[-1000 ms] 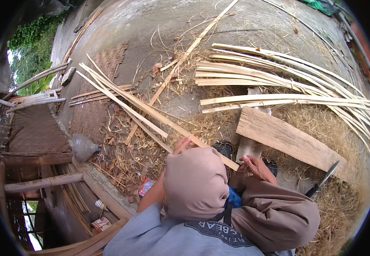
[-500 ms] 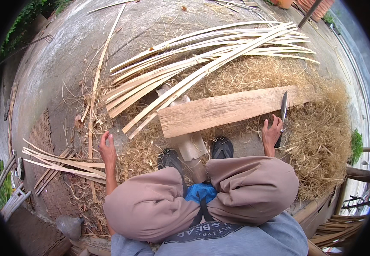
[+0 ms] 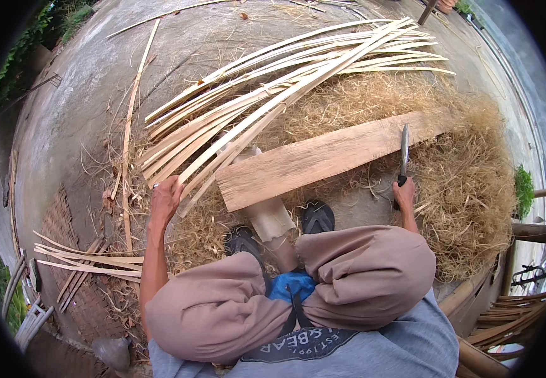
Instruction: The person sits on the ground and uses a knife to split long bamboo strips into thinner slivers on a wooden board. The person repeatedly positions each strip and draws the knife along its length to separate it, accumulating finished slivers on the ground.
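Note:
My right hand (image 3: 405,195) is wrapped round the black handle of a knife (image 3: 404,154). Its blade points away from me and crosses the right part of a long wooden board (image 3: 323,157), which lies slanted in front of my feet. My left hand (image 3: 167,194) is closed at the near end of a long pale bamboo strip (image 3: 247,142), one of those lying on top of the bundle; the fingertips are partly hidden. Beneath it, several more pale strips (image 3: 222,88) fan out on the ground toward the far right.
Curly shavings (image 3: 462,195) are heaped right of the board and beyond it. Shorter strips (image 3: 90,258) lie on a woven mat (image 3: 65,227) at my left. A plastic container (image 3: 112,353) stands near the lower left. My sandalled feet (image 3: 317,217) flank a pale support under the board.
My right hand has gone from open beside the knife to gripping its handle. My left hand has reached forward from above my knee and closed at a strip's end.

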